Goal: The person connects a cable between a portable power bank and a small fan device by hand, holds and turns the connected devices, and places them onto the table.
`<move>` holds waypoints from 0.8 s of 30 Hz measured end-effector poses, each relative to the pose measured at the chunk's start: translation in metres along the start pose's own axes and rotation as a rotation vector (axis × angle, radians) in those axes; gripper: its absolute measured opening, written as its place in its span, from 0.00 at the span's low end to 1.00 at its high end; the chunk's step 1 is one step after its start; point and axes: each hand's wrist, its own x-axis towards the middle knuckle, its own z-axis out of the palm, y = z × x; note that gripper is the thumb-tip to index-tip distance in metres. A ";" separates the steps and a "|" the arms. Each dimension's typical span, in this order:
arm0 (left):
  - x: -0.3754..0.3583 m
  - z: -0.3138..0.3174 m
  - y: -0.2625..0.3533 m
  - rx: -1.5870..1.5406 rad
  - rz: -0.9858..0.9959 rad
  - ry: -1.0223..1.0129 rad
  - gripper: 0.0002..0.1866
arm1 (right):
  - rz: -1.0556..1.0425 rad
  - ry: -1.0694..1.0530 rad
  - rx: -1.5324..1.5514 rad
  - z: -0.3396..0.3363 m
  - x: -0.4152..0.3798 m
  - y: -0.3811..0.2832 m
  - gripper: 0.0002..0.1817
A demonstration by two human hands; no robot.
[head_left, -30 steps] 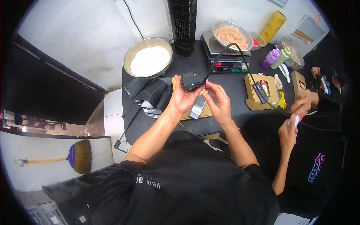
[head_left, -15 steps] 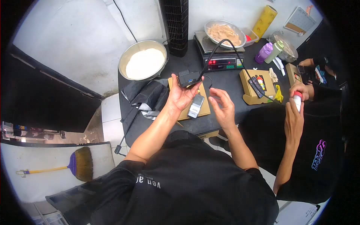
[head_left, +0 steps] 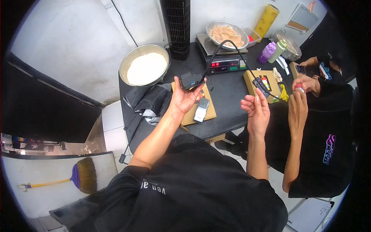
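My left hand (head_left: pixel 183 98) is raised over the table, its fingers around a small black electronic box (head_left: pixel 192 81) with a blue USB port. From that box a thick black cable (head_left: pixel 230 41) arches up and to the right. An inline black block (head_left: pixel 261 86) with pale lettering hangs on the cable's right side. My right hand (head_left: pixel 257 116) is palm up with its fingers stretched out, the fingertips right by that block. Below the left hand, a grey and white handheld device (head_left: pixel 201 110) lies on a flat cardboard box (head_left: pixel 210 112).
Black table (head_left: pixel 228 116) holds a bowl of white powder (head_left: pixel 147 69), a scale (head_left: pixel 224 63) under a bowl of pale food pieces (head_left: pixel 227 35), an upright carton (head_left: pixel 253 81), bottles (head_left: pixel 267 53) and a crumpled black bag (head_left: pixel 148 98). At right, a person's hands (head_left: pixel 299 100) hold a red-capped container (head_left: pixel 300 88).
My right hand has moved right and up, from beside the handheld device to the cable's inline block. My left hand still holds the black box. The other person's red-capped container has tilted.
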 end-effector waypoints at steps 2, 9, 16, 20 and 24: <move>0.001 -0.001 -0.001 -0.004 0.010 0.006 0.39 | -0.003 0.048 -0.032 0.003 -0.003 -0.002 0.19; 0.004 -0.005 0.003 -0.021 0.048 0.053 0.40 | 0.031 0.027 -0.044 0.008 -0.008 0.003 0.18; 0.007 -0.006 0.007 -0.060 0.030 0.067 0.41 | 0.033 0.005 -0.019 0.012 -0.002 0.006 0.17; 0.009 -0.008 0.010 -0.045 0.060 0.054 0.43 | 0.043 0.006 -0.021 0.015 -0.002 0.009 0.17; 0.004 0.001 0.015 -0.138 -0.023 0.096 0.45 | 0.076 -0.004 -0.022 0.016 -0.002 0.012 0.17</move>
